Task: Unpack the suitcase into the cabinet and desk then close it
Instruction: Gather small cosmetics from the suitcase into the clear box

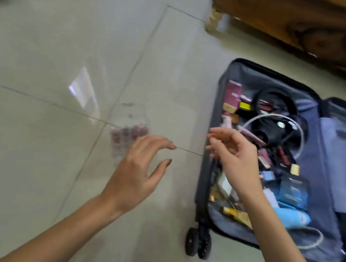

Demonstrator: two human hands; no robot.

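Tiled floor (46,48); open suitcase (217,106) near wooden furniture (292,21); clear packet (128,129).

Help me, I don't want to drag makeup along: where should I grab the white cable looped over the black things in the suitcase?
Probably the top of its loop, from above. There the white cable seems to arch clear of the dark things in the suitcase, so there is likely room to hook under it; lower down it runs in among small items.

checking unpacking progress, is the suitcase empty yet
No, the suitcase lies open with a white cable, a blue bottle and a dark blue box inside it.
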